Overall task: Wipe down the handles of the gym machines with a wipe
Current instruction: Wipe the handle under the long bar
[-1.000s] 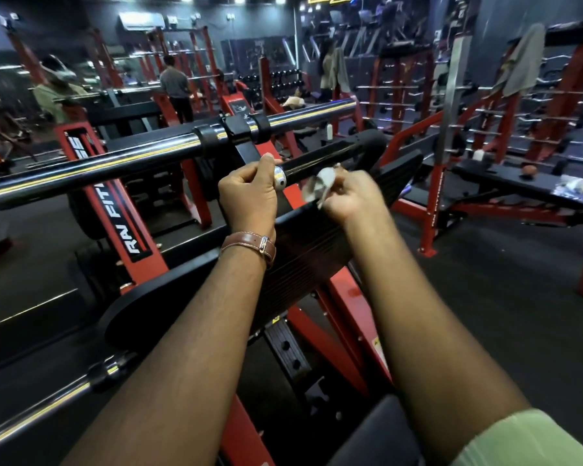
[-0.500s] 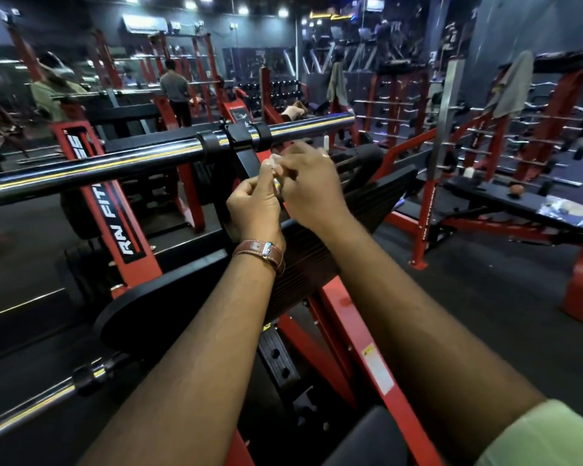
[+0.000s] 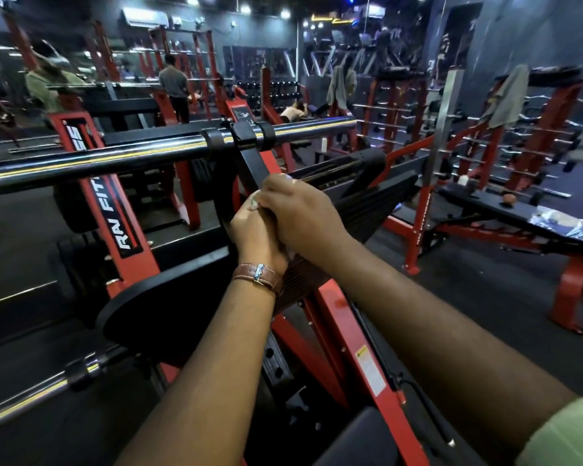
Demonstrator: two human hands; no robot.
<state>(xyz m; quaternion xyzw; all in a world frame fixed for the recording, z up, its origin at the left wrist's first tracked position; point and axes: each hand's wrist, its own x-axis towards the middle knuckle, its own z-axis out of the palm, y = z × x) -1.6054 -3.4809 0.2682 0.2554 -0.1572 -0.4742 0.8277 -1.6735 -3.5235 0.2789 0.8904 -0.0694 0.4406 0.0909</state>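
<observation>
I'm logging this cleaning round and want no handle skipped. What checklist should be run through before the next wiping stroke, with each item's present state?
1. Wipe in hand: ok, a white scrap of the wipe shows between the hands.
2. Right hand over the handle: ok, it covers the spot.
3. Left hand steadying: ok, it is curled just below the right.
4. Handle surface visible: not ok, both hands hide it.
5. Wipe touching metal: cannot tell.
6. Long chrome bar wiped: cannot tell.

Head-worn view, angled down, hands (image 3: 283,223) close
</observation>
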